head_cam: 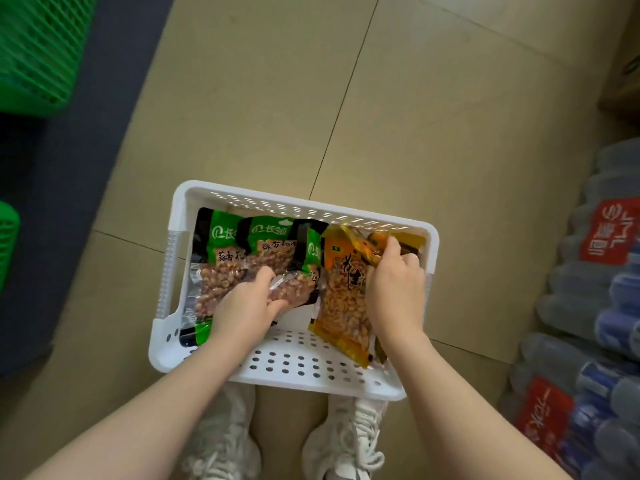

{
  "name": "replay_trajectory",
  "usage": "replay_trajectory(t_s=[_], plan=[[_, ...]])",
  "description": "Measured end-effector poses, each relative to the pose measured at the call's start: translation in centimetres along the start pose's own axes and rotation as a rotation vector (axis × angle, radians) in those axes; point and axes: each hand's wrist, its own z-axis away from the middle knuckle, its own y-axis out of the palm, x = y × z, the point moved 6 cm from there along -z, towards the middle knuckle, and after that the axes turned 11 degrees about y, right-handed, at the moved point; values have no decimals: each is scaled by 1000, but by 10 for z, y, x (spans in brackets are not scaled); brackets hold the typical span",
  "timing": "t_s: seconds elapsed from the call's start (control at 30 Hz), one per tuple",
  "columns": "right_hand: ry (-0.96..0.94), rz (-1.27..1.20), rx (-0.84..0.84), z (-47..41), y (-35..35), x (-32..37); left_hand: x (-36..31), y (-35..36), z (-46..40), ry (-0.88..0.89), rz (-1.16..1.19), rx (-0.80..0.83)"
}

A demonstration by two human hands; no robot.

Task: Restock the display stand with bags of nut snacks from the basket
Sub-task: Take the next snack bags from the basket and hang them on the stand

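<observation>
A white perforated basket (294, 362) stands on the tiled floor in front of my feet. Its left half holds three green-topped bags of reddish peanuts (225, 251), overlapping one another. In its right half lie several orange bags of yellow nuts (341, 299). My left hand (242, 306) grips the lower end of the rightmost green bag. Over on the right, my right hand (394, 289) curls round the orange bags, its fingers tucked among their upper edges. The display stand is out of view.
Green plastic crates (38, 53) stand at the upper left beside a dark floor strip. Shrink-wrapped packs of bottled water with red labels (588, 306) are stacked along the right. My white sneakers (221, 445) are just behind the basket. Beige floor tiles lie beyond it.
</observation>
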Motion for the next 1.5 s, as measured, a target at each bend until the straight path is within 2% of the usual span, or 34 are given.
replay_trajectory(t_s=[0.1,0.2,0.27,0.33,0.4,0.47,0.53,0.6,0.67,0.83,1.0,1.23,1.37,1.5], plan=[[42,167,68,-3,15,-4,3,-10,2,17,-1,-28],[-18,332,12,-4,18,-5,-3,-13,2,50,-21,-29],[-78,437,49,-3,20,-3,-4,-17,4,55,-27,-50],[-43,462,96,-9,21,-4,-2,-20,9,57,-18,-63],[71,351,163,-17,23,-6,1,-24,16,51,15,-75],[177,121,273,-16,32,-7,5,-29,24,43,43,-84],[173,1,351,-8,43,-3,11,-33,29,41,47,-94],[114,47,296,-8,46,-1,16,-35,32,45,47,-111],[145,16,225,-16,48,-1,20,-35,35,53,35,-127],[114,-28,253,-1,42,9,36,-35,49,-13,8,-101],[61,-193,307,66,-41,21,13,-85,78,-75,-5,-105],[40,-503,414,178,-222,73,-54,-251,168,-72,-7,-188],[-74,-572,394,248,-332,113,-86,-357,255,-82,-26,-302],[-286,-618,410,316,-426,156,-100,-437,351,-150,38,-475]])
